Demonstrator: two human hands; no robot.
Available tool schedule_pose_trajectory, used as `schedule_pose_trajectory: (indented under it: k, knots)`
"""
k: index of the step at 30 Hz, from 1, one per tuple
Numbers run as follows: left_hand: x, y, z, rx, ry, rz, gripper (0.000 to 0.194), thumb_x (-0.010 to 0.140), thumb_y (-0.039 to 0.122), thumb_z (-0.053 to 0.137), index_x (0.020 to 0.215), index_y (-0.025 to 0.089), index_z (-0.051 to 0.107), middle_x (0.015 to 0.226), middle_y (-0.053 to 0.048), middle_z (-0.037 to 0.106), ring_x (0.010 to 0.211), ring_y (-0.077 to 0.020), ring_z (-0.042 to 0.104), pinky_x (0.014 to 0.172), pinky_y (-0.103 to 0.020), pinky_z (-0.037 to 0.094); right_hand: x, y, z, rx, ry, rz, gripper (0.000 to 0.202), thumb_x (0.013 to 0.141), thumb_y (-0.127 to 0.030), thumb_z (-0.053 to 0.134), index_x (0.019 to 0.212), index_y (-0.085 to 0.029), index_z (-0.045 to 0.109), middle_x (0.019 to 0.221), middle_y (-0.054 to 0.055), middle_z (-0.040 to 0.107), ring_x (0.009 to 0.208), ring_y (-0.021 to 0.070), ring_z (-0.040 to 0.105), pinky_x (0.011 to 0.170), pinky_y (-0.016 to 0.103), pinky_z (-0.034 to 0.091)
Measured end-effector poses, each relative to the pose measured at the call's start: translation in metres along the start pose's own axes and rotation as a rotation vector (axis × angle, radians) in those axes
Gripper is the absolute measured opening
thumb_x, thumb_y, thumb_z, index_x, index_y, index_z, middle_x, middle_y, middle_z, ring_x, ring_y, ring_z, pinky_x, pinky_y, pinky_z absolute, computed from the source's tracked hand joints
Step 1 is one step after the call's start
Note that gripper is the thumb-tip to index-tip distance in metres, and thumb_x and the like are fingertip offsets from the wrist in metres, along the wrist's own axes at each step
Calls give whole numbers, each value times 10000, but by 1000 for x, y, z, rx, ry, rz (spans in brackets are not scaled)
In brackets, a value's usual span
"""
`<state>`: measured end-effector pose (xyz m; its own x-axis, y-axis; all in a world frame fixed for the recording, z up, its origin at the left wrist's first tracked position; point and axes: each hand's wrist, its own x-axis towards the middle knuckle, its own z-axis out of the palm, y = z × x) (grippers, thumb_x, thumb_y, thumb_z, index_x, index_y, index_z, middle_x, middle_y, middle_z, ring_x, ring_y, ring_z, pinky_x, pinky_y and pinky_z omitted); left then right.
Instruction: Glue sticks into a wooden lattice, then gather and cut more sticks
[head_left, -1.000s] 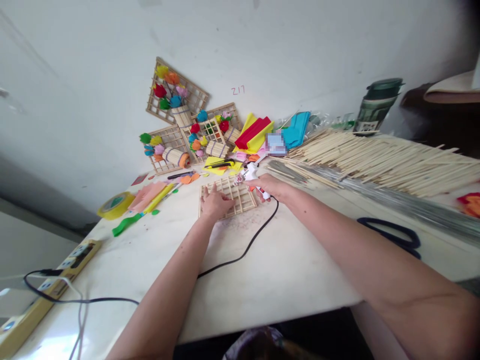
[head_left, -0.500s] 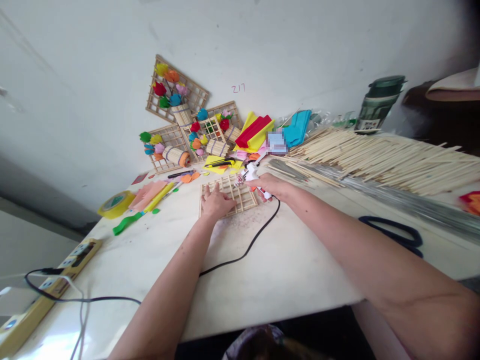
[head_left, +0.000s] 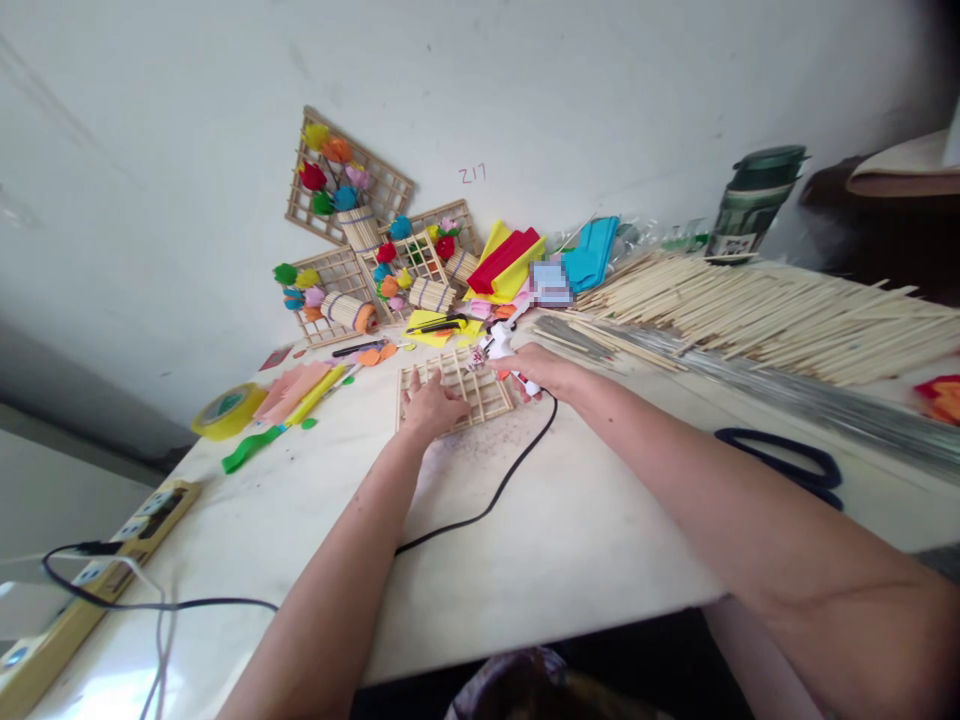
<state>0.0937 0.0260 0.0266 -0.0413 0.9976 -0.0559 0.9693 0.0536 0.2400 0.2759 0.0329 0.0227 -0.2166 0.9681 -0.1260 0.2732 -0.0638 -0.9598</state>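
Note:
A lattice of thin wooden sticks lies flat on the pale table. My left hand rests on its left part, fingers spread, pressing on the sticks. At the lattice's right edge, my right hand is wrapped round a white glue gun with a black cord. The gun's nozzle is near the lattice's upper right side, by a small red-and-white patterned piece. Whether the nozzle touches anything is too small to tell.
Behind stand lattices with paper flowers. Wooden sticks, a green bottle and dark-handled scissors are at the right. Yellow tape, a green strip and a power strip lie left. A cutter lies beyond the lattice.
The whole view has shifted slightly, moving the scene a little left in the picture. Both hands keep nearly the same places at the lattice and glue gun.

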Motion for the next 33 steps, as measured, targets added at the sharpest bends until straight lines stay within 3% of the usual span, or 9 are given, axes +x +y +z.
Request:
schedule_pose_trajectory:
  k: [5,11,16,21,28,33]
  knots:
    - [-1,0,-3,-11,-1,8,400,602,351,583,992,264,592,1122,6,619,1353,-237,52,1071,-408,152,2,1,0,8,-13,1,333,705,-469,586,734,-140,546,396,-35,451,338,104,443,311,200,283]
    - [-1,-2,-3,-68,-1,13,475,597,326,574,1063,234,562,1077,-24,642,1352,-232,60,1058,-418,157,0,1,0,22,-21,14,320,710,-456,583,746,-139,551,394,-38,452,335,98,439,312,193,268]
    - [1,-3,-3,-85,8,25,401,603,336,581,994,243,587,1065,-17,647,1349,-242,74,1048,-424,169,0,0,1,27,-34,6,326,713,-465,570,727,-139,552,381,-36,448,330,100,439,308,196,269]
    - [3,-5,-1,-80,26,21,258,588,328,595,827,235,622,1194,-2,576,1351,-259,50,1051,-417,175,0,0,1,17,-21,18,311,715,-452,569,709,-142,541,378,-36,444,323,97,437,310,195,269]
    - [7,-7,0,-70,15,8,390,591,359,595,966,254,608,1087,-7,632,1350,-247,70,1044,-409,202,-3,-4,3,9,-6,62,302,709,-451,574,729,-154,521,399,-43,439,325,100,440,309,197,262]
    - [4,-5,-3,-64,17,7,253,594,326,591,830,242,631,1225,20,551,1348,-262,77,1047,-398,197,-6,-7,4,-3,8,76,293,697,-437,582,703,-156,498,413,-43,438,326,94,440,307,190,262]
